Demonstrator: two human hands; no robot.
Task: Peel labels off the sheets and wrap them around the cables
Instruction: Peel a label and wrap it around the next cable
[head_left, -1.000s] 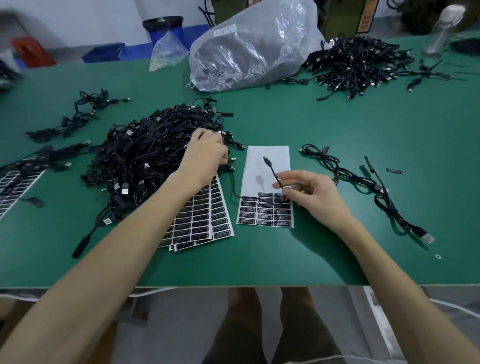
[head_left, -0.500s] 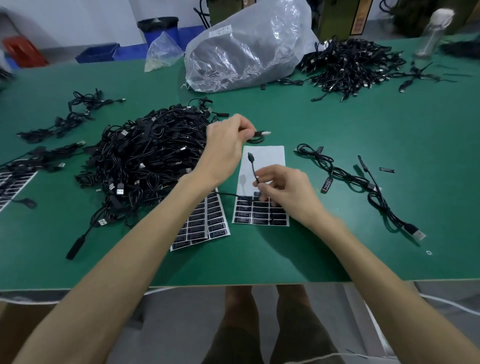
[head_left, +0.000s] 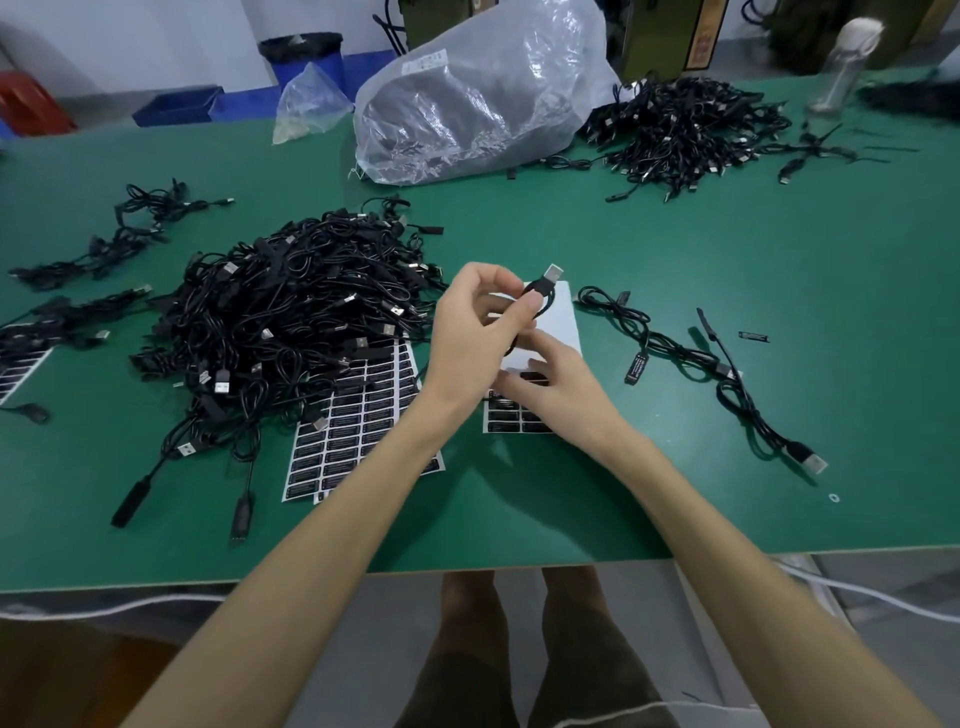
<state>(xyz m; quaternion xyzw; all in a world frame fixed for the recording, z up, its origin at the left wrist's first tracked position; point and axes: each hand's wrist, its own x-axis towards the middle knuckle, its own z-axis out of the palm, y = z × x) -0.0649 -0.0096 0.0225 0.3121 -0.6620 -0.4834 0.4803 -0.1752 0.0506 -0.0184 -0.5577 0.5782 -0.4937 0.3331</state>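
Note:
My left hand (head_left: 475, 332) is raised over the table and pinches a black USB cable (head_left: 537, 293) just below its silver plug, which points up and right. The cable curves down toward my right hand (head_left: 553, 397). That hand rests on the partly used white label sheet (head_left: 566, 325), with thumb and forefinger pinching a black label (head_left: 535, 375) in the top remaining row. A full label sheet (head_left: 363, 421) lies to the left, partly under the big pile of black cables (head_left: 291, 322).
A cable with a label on it (head_left: 727, 374) lies to the right, and one loose label (head_left: 753, 336) beyond it. A clear plastic bag (head_left: 478, 98) and a second cable heap (head_left: 685, 130) sit at the back. More cables (head_left: 124, 234) and a label sheet (head_left: 21, 364) are at the left.
My left hand has pulled a cable out of the pile and carried its USB plug right, above the white sheet. My right hand has moved down onto the rows of labels.

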